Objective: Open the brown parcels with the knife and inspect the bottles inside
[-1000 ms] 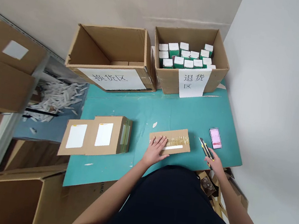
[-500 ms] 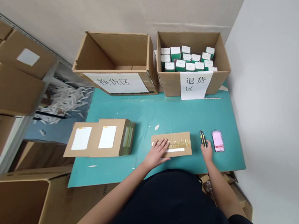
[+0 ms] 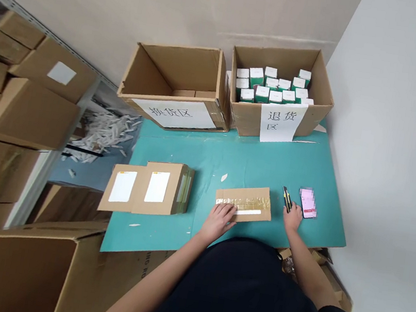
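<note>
Left hand [image 3: 218, 223] open and flat, fingers [image 3: 222, 210] spread and pressing on the lower left corner of a flat cardboard mailer [image 3: 244, 203], which lies near the front edge of a teal tabletop [image 3: 205, 176], slightly askew, with a band of clear packing tape across its upper half and a white strip below the tape. Right hand [image 3: 292, 217] just beside the mailer's right end, resting on the tabletop, fingers curled toward the lower end of a yellow-and-black utility knife [image 3: 286, 199]; touching the knife, though whether gripping it or merely against it, impossible to tell. Just to the right, a smartphone [image 3: 308, 203] lying face up, its pink screen pixelated. Farther left on the tabletop, a folded cardboard package [image 3: 160, 189] with two white labels, one on a flat flap and one on the raised part, its end bound in clear tape. Along the far edge, two open cartons side by side: the left one [image 3: 178, 65] marked by a paper sign [image 3: 173, 113] reading 换货区, the right one [image 3: 280, 60] filled with small green-and-white boxes [image 3: 269, 87] and marked by a paper sign [image 3: 277, 122] reading 退货区. Off to the left, stacked cardboard cartons [image 3: 30, 114] and a heap of white paper scraps [image 3: 104, 132].
</note>
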Action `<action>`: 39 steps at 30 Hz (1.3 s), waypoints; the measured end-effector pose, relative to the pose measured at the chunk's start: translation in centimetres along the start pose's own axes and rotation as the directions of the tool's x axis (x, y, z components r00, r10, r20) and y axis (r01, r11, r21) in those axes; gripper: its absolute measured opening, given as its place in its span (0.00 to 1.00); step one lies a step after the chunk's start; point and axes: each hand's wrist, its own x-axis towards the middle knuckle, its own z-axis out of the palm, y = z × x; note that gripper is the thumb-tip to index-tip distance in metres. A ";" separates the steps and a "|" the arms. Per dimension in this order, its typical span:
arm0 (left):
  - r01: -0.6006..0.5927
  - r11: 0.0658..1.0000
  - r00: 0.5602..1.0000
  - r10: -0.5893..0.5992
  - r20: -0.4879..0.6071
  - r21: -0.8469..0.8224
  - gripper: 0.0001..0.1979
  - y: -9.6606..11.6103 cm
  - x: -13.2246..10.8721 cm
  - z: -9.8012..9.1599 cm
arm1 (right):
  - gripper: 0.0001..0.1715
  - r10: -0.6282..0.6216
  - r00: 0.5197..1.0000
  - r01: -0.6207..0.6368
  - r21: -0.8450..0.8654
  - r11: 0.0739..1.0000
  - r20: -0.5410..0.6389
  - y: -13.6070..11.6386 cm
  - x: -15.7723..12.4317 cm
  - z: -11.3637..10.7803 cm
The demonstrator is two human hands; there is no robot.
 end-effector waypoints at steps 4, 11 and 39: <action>0.030 0.999 0.999 -0.030 0.018 -0.023 0.27 0.3 0.1 0.3 | 0.26 -0.163 0.983 0.177 0.192 0.965 -0.088 -2.2 -0.2 -2.3; 0.026 0.999 0.998 -0.025 0.049 -0.020 0.24 1.3 0.6 0.2 | 0.23 -0.791 0.603 0.768 0.194 0.611 0.103 -11.3 -0.2 -8.3; 0.081 0.996 0.980 -0.088 0.180 0.049 0.18 2.4 2.9 0.4 | 0.35 -0.672 0.534 0.845 -0.295 0.446 0.513 -20.3 -3.3 -6.7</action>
